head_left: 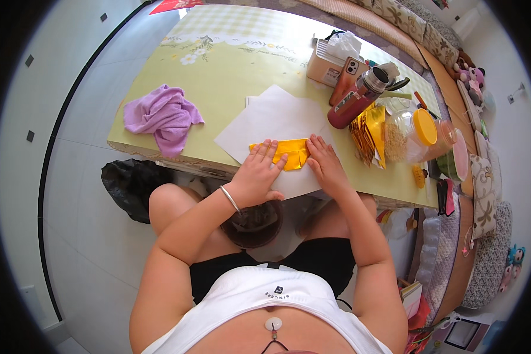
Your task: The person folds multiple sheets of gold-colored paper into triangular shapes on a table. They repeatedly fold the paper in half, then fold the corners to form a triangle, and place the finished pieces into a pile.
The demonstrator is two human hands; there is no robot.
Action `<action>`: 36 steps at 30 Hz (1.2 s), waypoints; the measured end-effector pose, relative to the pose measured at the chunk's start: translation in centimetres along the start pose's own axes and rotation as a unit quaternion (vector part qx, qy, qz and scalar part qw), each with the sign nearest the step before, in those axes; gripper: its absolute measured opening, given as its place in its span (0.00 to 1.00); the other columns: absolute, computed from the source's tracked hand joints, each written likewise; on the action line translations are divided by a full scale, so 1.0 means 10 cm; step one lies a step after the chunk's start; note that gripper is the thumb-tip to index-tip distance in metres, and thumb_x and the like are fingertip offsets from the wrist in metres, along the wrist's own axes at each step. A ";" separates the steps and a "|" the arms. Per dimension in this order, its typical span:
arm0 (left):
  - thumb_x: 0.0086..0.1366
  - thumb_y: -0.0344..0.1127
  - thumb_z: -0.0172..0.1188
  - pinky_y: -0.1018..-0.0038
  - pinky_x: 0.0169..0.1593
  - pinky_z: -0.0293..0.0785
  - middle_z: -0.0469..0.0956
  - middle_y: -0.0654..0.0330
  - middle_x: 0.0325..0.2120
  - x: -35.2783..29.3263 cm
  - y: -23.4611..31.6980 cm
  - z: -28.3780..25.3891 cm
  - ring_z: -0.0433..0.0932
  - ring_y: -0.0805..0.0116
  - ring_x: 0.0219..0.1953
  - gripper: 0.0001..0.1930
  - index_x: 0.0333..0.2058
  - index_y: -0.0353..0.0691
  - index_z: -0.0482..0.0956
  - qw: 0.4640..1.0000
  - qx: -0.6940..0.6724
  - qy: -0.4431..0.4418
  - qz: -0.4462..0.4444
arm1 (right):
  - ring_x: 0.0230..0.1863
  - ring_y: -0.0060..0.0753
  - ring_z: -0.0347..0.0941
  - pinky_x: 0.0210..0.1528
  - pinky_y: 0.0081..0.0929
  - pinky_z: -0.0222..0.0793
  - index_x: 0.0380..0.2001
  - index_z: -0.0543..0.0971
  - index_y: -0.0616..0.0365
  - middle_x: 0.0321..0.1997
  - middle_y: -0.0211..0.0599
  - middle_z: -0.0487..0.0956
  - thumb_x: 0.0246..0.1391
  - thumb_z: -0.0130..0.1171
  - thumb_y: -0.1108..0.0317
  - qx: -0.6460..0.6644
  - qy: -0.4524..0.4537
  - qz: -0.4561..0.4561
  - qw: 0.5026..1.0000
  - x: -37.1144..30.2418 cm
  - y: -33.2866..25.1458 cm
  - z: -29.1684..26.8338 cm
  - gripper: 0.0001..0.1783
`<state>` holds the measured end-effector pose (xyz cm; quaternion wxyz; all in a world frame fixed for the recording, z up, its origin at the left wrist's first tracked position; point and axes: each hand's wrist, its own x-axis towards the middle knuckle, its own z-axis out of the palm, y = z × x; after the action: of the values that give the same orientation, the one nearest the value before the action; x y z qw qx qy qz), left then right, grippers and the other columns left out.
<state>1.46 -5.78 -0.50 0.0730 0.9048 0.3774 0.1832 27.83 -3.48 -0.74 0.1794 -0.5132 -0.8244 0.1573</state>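
Observation:
A folded piece of shiny gold foil paper lies on overlapping white paper sheets at the table's near edge. Its upper edge is a straight band, and a narrower flap hangs below toward me. My left hand, with a silver bangle at the wrist, rests flat on the foil's left part, fingers stretched out. At the foil's right end, my right hand lies with its fingers extended, the tips touching the edge. Neither hand is closed round the foil. The palms cover part of the white paper.
A lilac cloth lies crumpled on the table's left. To the right stand a dark red flask, a phone, a stack of gold foil and a yellow-lidded jar. A black bag sits below the table.

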 end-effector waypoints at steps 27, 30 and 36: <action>0.59 0.33 0.64 0.61 0.49 0.77 0.82 0.51 0.42 0.19 -0.34 -0.09 0.79 0.51 0.45 0.18 0.47 0.35 0.80 0.970 -0.184 0.147 -0.063 | 0.61 0.47 0.69 0.70 0.50 0.55 0.61 0.71 0.57 0.59 0.42 0.75 0.44 0.71 0.59 -0.033 0.084 -0.099 0.991 0.10 -0.10 -0.19 0.40; 0.56 0.34 0.67 0.61 0.50 0.77 0.82 0.51 0.43 0.19 -0.36 -0.21 0.79 0.51 0.44 0.20 0.47 0.34 0.80 0.973 -0.181 0.142 0.010 | 0.60 0.48 0.69 0.67 0.47 0.59 0.61 0.72 0.58 0.58 0.42 0.76 0.43 0.71 0.59 -0.022 0.080 -0.116 0.990 0.16 -0.07 -0.22 0.40; 0.51 0.34 0.70 0.62 0.50 0.77 0.82 0.52 0.42 0.19 -0.30 -0.25 0.79 0.53 0.45 0.18 0.41 0.35 0.83 0.989 -0.074 0.115 0.056 | 0.59 0.49 0.70 0.62 0.43 0.64 0.51 0.80 0.58 0.57 0.44 0.76 0.45 0.70 0.61 -0.012 0.054 -0.191 0.980 0.17 -0.02 -0.30 0.28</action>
<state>-0.29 -2.33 1.48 0.0855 0.8896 0.3176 0.3169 28.29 -1.82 2.22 0.2441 -0.3563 -0.8981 0.0829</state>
